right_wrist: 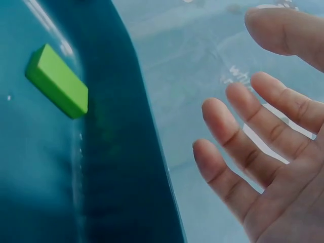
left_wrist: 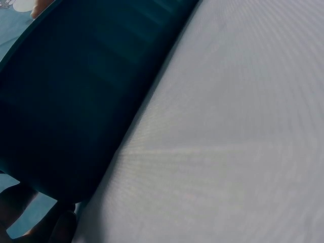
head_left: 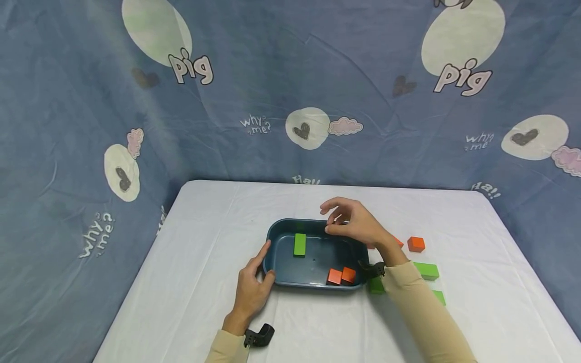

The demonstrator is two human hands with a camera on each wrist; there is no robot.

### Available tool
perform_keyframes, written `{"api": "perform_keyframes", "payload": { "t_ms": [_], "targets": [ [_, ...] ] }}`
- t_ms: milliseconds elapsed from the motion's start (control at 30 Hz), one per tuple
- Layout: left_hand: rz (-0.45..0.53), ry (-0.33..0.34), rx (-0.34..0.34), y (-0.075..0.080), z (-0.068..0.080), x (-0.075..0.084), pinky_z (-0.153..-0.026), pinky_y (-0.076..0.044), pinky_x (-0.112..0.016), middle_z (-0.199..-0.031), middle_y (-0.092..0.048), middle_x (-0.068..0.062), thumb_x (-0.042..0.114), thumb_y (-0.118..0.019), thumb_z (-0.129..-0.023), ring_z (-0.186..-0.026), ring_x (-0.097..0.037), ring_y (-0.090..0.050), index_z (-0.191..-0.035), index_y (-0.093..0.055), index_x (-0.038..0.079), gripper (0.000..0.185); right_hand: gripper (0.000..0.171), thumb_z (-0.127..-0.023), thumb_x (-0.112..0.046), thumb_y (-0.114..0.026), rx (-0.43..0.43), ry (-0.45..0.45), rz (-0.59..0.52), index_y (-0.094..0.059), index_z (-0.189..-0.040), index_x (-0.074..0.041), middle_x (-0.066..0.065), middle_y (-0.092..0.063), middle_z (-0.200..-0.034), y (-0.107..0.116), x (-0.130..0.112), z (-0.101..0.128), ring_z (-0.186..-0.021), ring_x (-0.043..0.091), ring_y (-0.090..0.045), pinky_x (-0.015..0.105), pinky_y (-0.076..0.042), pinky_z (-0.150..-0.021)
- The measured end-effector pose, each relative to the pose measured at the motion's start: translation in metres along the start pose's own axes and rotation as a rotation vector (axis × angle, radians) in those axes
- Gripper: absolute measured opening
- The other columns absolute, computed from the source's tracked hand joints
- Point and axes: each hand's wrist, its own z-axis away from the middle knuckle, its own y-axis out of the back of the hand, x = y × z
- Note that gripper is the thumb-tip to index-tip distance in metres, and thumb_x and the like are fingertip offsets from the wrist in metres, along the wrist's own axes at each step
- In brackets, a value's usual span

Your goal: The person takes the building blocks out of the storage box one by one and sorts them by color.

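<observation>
A dark blue tray [head_left: 272, 233] sits mid-table and holds a green block [head_left: 299, 244] and two orange blocks [head_left: 341, 276] near its front right corner. My left hand [head_left: 259, 267] rests against the tray's left front corner, index finger straight along the outer wall and thumb at the rim. My right hand [head_left: 330, 218] hovers over the tray's far right rim with relaxed fingers and holds nothing. The right wrist view shows those spread fingers [right_wrist: 238, 121] above the tray wall [right_wrist: 126, 152], with the green block [right_wrist: 58, 81] inside. The left wrist view shows the tray's outer wall [left_wrist: 76, 101].
Right of the tray, an orange block [head_left: 416, 244] and three green blocks [head_left: 426, 270] lie on the white cloth [head_left: 204, 217]; another orange piece [head_left: 399, 242] peeks from behind my right wrist. A blue patterned curtain [head_left: 290, 75] hangs behind and beside the table.
</observation>
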Motion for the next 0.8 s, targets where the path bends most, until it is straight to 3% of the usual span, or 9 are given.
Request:
{"api": "perform_keyframes", "payload": {
  "t_ms": [300,567,800],
  "targets": [
    [-0.021,-0.037,0.007,-0.001,0.000,0.000,-0.109,-0.035,-0.017,-0.144,-0.057,-0.017,-0.008,-0.062,-0.080,-0.130,-0.033,-0.055,-0.150,-0.052,0.009,0.073,0.043,-0.084,-0.006,-0.081,-0.030,0.068,0.020,-0.068,-0.124,-0.011,0.005,-0.068,-0.116,-0.015,0.000,-0.019,-0.091,0.029,-0.069,0.044,-0.059,-0.080],
    [-0.013,-0.021,-0.005,0.000,0.002,0.000,-0.108,-0.036,-0.017,-0.145,-0.056,-0.014,-0.005,-0.063,-0.080,-0.131,-0.028,-0.054,-0.150,-0.051,0.007,0.072,0.040,-0.083,-0.004,-0.080,-0.078,0.099,0.003,-0.069,-0.121,-0.005,0.007,-0.069,-0.116,-0.030,0.001,-0.033,-0.100,0.046,-0.066,0.045,-0.060,-0.082],
    [-0.007,0.003,-0.005,0.002,0.000,0.002,-0.107,-0.037,-0.015,-0.139,-0.060,-0.018,-0.003,-0.063,-0.080,-0.128,-0.029,-0.057,-0.150,-0.052,0.010,0.073,0.039,-0.084,0.001,-0.078,-0.128,0.091,-0.050,-0.068,-0.123,-0.002,0.020,-0.066,-0.121,-0.040,0.005,-0.040,-0.106,0.046,-0.065,0.048,-0.058,-0.088]
  ]
}}
